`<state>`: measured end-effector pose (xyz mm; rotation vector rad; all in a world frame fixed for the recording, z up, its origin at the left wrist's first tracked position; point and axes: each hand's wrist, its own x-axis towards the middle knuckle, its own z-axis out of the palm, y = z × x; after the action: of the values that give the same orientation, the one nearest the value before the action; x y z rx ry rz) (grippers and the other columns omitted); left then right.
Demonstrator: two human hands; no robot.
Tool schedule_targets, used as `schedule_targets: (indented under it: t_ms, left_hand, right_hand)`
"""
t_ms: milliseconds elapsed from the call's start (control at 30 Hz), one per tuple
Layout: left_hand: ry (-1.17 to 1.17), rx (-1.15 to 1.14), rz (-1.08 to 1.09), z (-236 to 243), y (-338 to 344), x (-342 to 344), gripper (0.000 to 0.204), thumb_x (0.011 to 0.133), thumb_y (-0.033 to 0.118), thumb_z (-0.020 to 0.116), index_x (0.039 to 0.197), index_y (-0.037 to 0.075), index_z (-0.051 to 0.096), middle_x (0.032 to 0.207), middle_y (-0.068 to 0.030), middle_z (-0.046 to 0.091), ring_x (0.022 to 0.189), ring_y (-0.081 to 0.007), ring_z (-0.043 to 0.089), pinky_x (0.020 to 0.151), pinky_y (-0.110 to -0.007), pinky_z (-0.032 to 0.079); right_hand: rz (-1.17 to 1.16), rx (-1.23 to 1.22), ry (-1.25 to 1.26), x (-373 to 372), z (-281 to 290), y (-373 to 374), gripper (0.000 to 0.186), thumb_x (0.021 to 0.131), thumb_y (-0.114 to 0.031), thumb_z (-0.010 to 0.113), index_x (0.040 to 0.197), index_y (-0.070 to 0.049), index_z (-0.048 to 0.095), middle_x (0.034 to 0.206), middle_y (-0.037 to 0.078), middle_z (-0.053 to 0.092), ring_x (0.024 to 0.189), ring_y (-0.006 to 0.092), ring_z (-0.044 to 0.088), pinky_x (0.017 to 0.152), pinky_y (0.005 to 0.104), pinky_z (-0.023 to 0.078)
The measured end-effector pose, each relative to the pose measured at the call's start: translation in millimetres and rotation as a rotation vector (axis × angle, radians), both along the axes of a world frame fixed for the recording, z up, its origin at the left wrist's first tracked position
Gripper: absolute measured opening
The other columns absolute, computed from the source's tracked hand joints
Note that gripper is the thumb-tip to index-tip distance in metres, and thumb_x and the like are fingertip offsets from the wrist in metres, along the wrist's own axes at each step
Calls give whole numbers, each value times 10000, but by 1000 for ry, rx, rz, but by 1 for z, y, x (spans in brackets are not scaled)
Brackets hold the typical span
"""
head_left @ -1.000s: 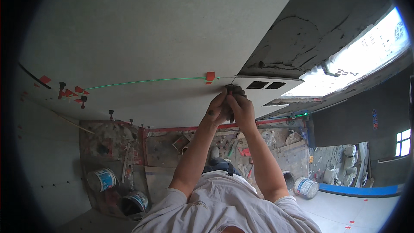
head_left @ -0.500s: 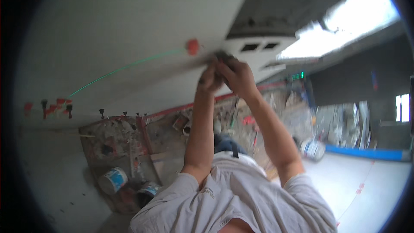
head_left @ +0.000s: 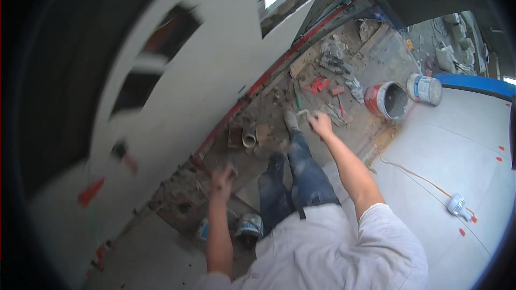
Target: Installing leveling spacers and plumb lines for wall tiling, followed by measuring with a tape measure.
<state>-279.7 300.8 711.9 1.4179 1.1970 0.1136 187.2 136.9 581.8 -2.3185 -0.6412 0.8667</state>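
Note:
My left hand (head_left: 220,181) is blurred, hanging below the white wall tile (head_left: 220,59) with two dark cut-outs; its finger shape is unclear. My right hand (head_left: 321,123) is out over the debris-strewn floor (head_left: 371,53), fingers curled around something too small to make out. Just past it, in the line of sight, lie a green-handled tool (head_left: 298,99) and some red pieces (head_left: 320,85). Red levelling clips (head_left: 91,190) stick out from the tiled wall at the left.
A red-and-white bucket (head_left: 376,99) and a pale bucket (head_left: 424,88) stand right of my legs, beside large tiles (head_left: 451,134) with a cord and white object (head_left: 457,204). More buckets (head_left: 249,228) are low behind my left side. A pipe piece (head_left: 248,138) lies by the wall.
My hands have left the spot at the tile cut-outs and moved apart, down from the wall. The view has swung toward the floor and right, bringing my legs into sight.

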Motion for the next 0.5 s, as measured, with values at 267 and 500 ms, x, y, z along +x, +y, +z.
schedule_targets:
  t_ms: [267, 500]
  left_hand:
    - [138, -532, 556, -275, -93, 117, 351, 1084, 318, 715, 1128, -30, 736, 935, -72, 769, 775, -150, 709, 702, -305, 549]
    - [219, -46, 367, -463, -72, 172, 272, 1051, 223, 760, 1123, -35, 715, 909, -84, 775, 721, -128, 711, 676, -306, 560]
  right_hand:
    - [108, -487, -27, 62, -441, -20, 330, 901, -253, 714, 1107, -8, 793, 1181, 277, 755, 1153, 435, 727, 995, 540, 582]
    - [412, -195, -132, 17, -645, 66, 476, 968, -192, 694, 1417, -50, 626, 1318, 272, 677, 1119, 468, 720, 961, 539, 599]
